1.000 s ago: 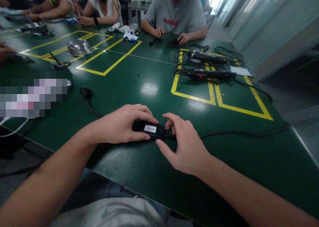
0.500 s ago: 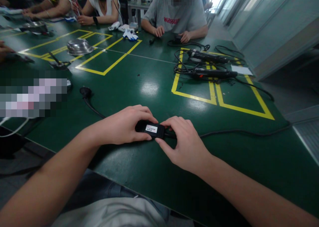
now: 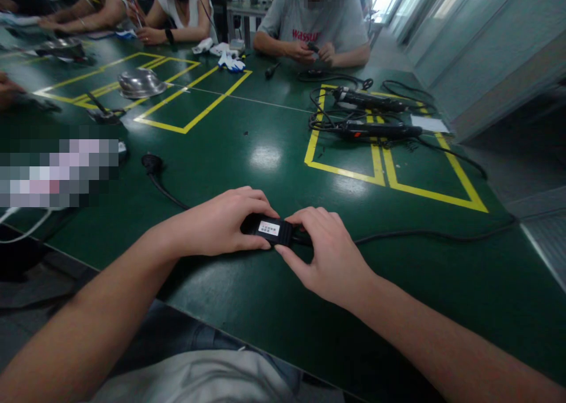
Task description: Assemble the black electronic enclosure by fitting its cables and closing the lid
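Between my two hands is a small black in-line cable box [image 3: 269,229] with a white printed label on top, low over or on the green table. My left hand [image 3: 230,223] pinches its left end, thumb along the near side and fingers along the far side. My right hand [image 3: 329,246] closes thumb and index finger on the ribbed right end. A black cable [image 3: 420,233] runs out to the right past my right hand. On the left, a black power plug [image 3: 152,163] lies with its cord leading behind my left hand.
Two black corded tools [image 3: 375,130] lie by yellow tape markings at right. A metal bowl [image 3: 140,82], a white-and-blue glove [image 3: 232,62] and a black plug [image 3: 270,71] are farther back. Across the table, a person in a grey shirt [image 3: 305,19] handles a small dark piece.
My hands and the cable box have hardly moved. Across the table, the person's hands have come together and lifted a small dark piece; the plug beside them has shifted slightly.
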Motion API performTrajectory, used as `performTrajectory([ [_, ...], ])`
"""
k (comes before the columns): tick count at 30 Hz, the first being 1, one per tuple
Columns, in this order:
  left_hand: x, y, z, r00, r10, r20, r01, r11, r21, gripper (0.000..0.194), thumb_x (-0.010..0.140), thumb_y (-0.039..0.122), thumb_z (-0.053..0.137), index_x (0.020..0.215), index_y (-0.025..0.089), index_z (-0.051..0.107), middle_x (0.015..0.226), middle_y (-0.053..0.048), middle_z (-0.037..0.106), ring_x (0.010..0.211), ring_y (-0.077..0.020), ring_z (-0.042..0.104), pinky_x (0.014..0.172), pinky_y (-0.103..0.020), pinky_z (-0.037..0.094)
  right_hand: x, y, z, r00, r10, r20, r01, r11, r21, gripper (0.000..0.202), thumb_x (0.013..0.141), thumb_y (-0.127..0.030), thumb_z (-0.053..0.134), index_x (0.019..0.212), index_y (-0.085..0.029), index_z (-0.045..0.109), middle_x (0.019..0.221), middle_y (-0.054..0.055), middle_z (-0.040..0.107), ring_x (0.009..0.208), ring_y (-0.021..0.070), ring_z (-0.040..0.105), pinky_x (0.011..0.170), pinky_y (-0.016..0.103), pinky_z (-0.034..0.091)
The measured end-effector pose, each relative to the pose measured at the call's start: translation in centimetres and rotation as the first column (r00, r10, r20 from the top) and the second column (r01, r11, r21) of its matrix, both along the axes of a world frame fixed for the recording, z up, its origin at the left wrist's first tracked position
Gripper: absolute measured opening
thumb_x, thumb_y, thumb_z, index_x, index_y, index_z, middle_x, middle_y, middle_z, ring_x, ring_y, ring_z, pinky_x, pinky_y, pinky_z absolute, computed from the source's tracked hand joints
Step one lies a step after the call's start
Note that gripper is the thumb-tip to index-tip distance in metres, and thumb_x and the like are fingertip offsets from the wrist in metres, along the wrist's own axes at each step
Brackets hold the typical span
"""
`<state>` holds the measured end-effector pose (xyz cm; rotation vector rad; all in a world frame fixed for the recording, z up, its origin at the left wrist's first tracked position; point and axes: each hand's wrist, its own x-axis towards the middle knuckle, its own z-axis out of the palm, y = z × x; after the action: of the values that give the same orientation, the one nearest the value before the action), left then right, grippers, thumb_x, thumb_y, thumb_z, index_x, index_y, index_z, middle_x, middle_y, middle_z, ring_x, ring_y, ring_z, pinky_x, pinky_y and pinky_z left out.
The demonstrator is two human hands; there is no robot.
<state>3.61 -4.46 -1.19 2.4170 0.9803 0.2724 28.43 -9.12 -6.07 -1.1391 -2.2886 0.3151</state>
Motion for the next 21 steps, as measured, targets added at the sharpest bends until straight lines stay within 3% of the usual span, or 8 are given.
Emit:
performTrajectory([
  [21,-0.19,0.04,-0.15,1.0,-0.013,0.01,0.013,1.0,-0.013,0.029,0.096,0.036,0.083,0.122,0.024,0.079,0.119,-0.006,0.079,0.112,-0.0255,0.073,0.101,-0.038,0.052,-0.03,-0.09,0.04,1.0,0.001,0.029,-0.001,1.0,-0.007,0.018,0.1,-0.028,0.07,0.115,-0.02,0.064,0.105,0.011,0.074,0.094,0.0293,0.066,0.08,0.042,0.044],
])
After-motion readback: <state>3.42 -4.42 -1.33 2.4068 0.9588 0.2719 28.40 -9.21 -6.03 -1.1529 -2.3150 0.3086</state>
